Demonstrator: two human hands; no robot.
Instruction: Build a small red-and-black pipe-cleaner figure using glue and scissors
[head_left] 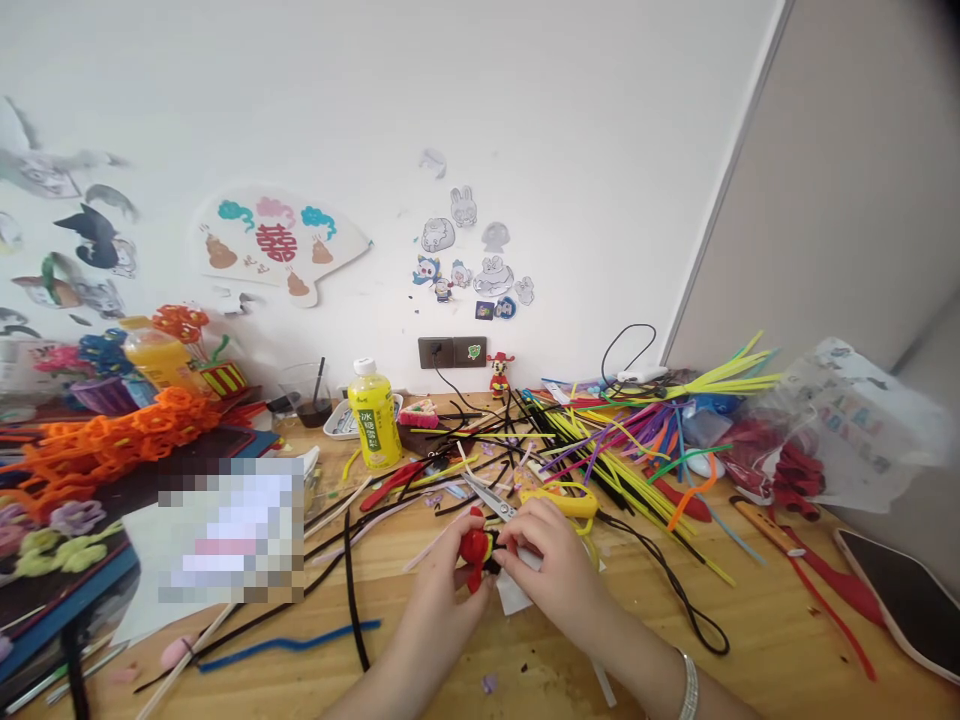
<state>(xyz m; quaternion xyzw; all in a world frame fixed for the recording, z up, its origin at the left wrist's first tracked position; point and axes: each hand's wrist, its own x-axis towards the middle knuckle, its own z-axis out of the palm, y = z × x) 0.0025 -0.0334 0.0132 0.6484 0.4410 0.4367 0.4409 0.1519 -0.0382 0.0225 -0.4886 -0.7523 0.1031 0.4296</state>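
My left hand (442, 585) and my right hand (547, 565) meet low at the middle of the wooden table (750, 620). Between them both grip a small red pipe-cleaner figure (474, 556) with a black part, partly hidden by my fingers. Just above my hands lie scissors with yellow handles (559, 500), their metal blades (487, 497) pointing left. A white paper scrap (514, 592) lies under my right hand. A silver bracelet (688, 688) circles my right wrist.
Loose pipe cleaners (622, 450) in many colours heap up behind my hands. A yellow drink bottle (374, 415) stands at the back. Orange pipe-cleaner chains (112, 440) lie on the left, a phone (904, 600) at right, a plastic bag (847, 430) at back right.
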